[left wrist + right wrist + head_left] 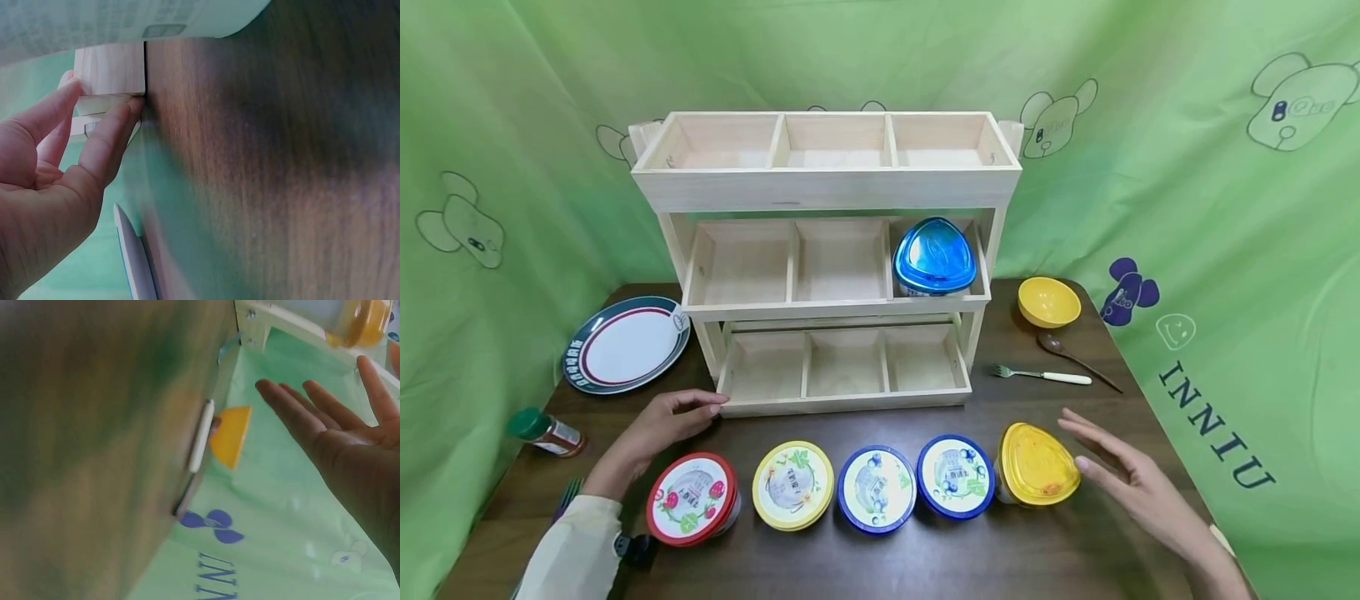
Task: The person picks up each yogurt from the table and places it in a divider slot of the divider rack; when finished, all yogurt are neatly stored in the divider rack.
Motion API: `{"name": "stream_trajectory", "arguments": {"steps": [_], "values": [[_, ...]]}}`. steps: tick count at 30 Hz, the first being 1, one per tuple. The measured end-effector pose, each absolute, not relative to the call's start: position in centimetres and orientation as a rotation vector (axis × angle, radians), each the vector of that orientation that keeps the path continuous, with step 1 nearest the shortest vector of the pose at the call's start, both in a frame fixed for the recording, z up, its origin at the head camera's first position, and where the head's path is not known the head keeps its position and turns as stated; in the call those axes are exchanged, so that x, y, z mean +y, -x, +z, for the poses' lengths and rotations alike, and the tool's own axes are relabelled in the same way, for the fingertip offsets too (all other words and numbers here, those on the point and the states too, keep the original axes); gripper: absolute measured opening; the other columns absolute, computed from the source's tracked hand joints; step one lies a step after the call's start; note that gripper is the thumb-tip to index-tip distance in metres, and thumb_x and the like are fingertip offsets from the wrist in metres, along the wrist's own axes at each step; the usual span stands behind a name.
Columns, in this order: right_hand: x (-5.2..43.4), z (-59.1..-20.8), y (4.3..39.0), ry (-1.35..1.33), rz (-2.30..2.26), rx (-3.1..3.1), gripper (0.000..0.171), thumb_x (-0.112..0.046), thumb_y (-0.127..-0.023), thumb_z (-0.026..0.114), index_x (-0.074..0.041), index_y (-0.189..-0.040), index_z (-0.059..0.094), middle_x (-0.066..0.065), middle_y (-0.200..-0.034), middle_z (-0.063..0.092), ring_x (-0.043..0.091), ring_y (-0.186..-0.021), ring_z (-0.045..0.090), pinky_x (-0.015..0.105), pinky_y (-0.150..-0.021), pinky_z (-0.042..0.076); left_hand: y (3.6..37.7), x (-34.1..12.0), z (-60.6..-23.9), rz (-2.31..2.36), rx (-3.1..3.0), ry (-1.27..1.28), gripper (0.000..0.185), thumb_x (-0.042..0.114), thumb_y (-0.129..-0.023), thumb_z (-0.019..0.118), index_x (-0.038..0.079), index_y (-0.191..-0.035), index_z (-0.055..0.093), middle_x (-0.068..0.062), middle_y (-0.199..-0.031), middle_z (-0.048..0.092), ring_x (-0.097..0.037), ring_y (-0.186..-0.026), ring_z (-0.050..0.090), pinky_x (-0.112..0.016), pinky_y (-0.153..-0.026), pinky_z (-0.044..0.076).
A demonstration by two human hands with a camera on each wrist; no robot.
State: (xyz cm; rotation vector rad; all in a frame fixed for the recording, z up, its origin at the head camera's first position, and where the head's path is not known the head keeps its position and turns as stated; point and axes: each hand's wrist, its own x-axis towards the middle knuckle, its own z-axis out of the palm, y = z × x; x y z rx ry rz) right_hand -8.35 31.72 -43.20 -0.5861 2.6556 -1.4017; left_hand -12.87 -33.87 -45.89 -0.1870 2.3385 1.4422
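Left hand [658, 425] with straight fingers [111, 134] touching the wooden rack's [842, 400] bottom left corner, right hand [1131, 483] open, fingers spread, holding nothing, just beside the yellow-lidded cup [1036, 463] ending a row of cups on the table [925, 558]

The left hand [44, 187] fills the lower left, its fingers [109, 140] straight and touching the corner of a pale wooden block [111, 67] just above the fingertips. Right of the hand stretches the dark brown worktop [269, 187]. Below the hand a white plate rim [134, 256] shows edge-on. A printed tub [125, 22] lies above the block.
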Motion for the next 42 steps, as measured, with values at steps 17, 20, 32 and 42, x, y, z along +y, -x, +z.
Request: {"name": "stream_trajectory", "arguments": {"steps": [17, 20, 32, 42], "values": [[28.7, -45.7, 6.5, 0.541, -1.745, 2.426, 0.031, 0.007, -0.111, 0.05, 0.001, -0.137, 0.066, -0.016, -0.157, 0.056, -0.013, -0.146, 0.039, 0.007, -0.11, 0.039, 12.7, -33.8, -46.1, 1.499, 2.326, 0.22, 0.042, 0.028, -0.112, 0.064, 0.003, -0.146, 0.068, -0.024, -0.151, 0.06, -0.04, -0.138, 0.059, -0.045, -0.108, 0.058], [28.2, -46.0, 6.0, 0.539, -1.792, 2.412, 0.032, 0.013, -0.107, 0.055, 0.004, -0.136, 0.064, -0.017, -0.145, 0.062, -0.012, -0.142, 0.044, 0.007, -0.107, 0.042, 12.6, -33.7, -46.1, 1.502, 2.317, 0.221, 0.043, 0.029, -0.112, 0.065, 0.003, -0.145, 0.068, -0.024, -0.151, 0.06, -0.04, -0.138, 0.059, -0.046, -0.109, 0.057], [28.4, -45.3, 6.2, 0.583, -1.928, 2.455, 0.038, 0.023, -0.1, 0.057, 0.011, -0.135, 0.061, -0.006, -0.131, 0.069, 0.002, -0.121, 0.064, 0.013, -0.1, 0.053, 12.5, -33.5, -46.0, 1.513, 2.319, 0.212, 0.043, 0.028, -0.112, 0.066, 0.002, -0.145, 0.067, -0.024, -0.152, 0.059, -0.039, -0.137, 0.06, -0.044, -0.108, 0.058], [29.0, -41.6, 6.7, 0.623, -2.111, 2.48, 0.046, 0.031, -0.095, 0.055, 0.011, -0.136, 0.062, 0.0, -0.137, 0.066, 0.005, -0.118, 0.067, 0.014, -0.096, 0.056, 12.6, -33.6, -45.9, 1.508, 2.318, 0.2, 0.041, 0.027, -0.112, 0.065, 0.002, -0.145, 0.068, -0.024, -0.151, 0.059, -0.04, -0.137, 0.06, -0.046, -0.108, 0.058]]}}
